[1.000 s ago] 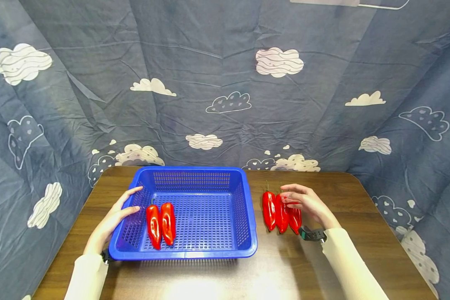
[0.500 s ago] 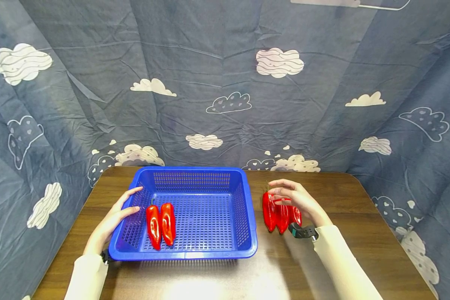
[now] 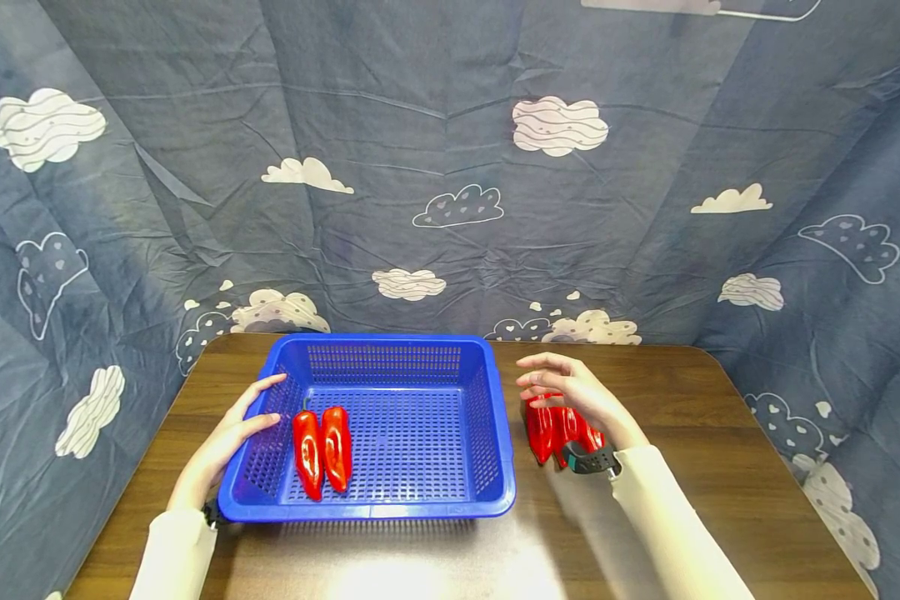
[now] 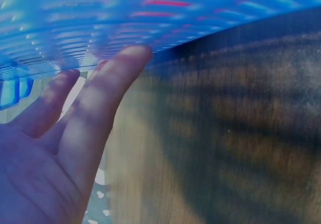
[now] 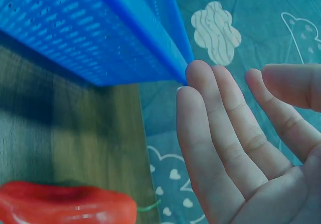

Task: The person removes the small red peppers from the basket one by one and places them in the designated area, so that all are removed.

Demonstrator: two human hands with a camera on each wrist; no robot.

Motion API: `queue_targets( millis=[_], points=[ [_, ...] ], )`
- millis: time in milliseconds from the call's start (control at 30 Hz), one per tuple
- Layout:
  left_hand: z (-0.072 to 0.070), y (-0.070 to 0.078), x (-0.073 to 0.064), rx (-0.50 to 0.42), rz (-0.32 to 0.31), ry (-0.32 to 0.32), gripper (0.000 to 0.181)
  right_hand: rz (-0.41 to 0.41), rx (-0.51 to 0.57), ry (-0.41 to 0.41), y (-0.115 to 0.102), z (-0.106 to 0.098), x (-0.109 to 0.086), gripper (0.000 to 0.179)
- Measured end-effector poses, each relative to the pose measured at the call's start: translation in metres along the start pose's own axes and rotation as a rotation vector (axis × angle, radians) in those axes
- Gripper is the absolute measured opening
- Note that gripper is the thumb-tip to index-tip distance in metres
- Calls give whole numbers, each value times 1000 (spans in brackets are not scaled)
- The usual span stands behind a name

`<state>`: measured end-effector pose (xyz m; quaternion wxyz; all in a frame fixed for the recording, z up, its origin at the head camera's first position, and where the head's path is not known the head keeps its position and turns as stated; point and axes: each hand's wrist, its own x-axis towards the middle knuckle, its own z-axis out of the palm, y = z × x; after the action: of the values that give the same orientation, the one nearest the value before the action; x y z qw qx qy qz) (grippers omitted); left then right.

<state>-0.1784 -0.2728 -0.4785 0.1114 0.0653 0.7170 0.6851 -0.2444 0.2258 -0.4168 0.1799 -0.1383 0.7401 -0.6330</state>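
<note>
At the left side of a blue plastic basket [image 3: 390,510], my left hand [image 3: 221,437] holds the rim, a finger and the thumb lying over it. In the left wrist view, other fingers [image 4: 95,108] reach up against the basket's slotted outer wall. Two red peppers [image 3: 307,454] lie side by side on the basket floor, toward its left. My right hand [image 3: 577,396], fingers spread and holding nothing, hovers above several red peppers [image 3: 542,437] right of the basket. It partly covers them in the head view. One pepper [image 5: 65,204] shows its green stem in the right wrist view.
A brown wooden table [image 3: 712,467] carries everything. Behind it and at both sides hangs a dark blue-grey curtain [image 3: 450,108] with white clouds. The basket's right wall [image 3: 495,433] stands between the two groups of peppers.
My right hand has moved left across the peppers on the table, from the rightmost to the one nearest the basket. My left hand and the basket have stayed put.
</note>
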Motion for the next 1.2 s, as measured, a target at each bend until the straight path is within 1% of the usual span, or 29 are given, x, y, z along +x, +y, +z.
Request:
queue_targets(
  millis=[267, 567, 700, 867, 1000, 1200],
  points=[
    [-1, 0, 0, -18, -22, -1, 57, -7, 18, -37, -7, 17, 8, 38],
    [0, 1, 0, -9, 4, -9, 57, -11, 64, -83, -14, 36, 20, 41],
    [0, 1, 0, -4, 10, -11, 57, -22, 58, -111, -16, 43, 24, 39],
    [0, 0, 0, 4, 17, -15, 57, -13, 57, -135, -19, 53, 29, 37],
    [0, 0, 0, 9, 22, -14, 57, -1, 65, -149, -20, 59, 34, 38],
    [0, 0, 0, 5, 11, -13, 57, 13, 53, -164, -22, 71, 40, 40]
  ],
)
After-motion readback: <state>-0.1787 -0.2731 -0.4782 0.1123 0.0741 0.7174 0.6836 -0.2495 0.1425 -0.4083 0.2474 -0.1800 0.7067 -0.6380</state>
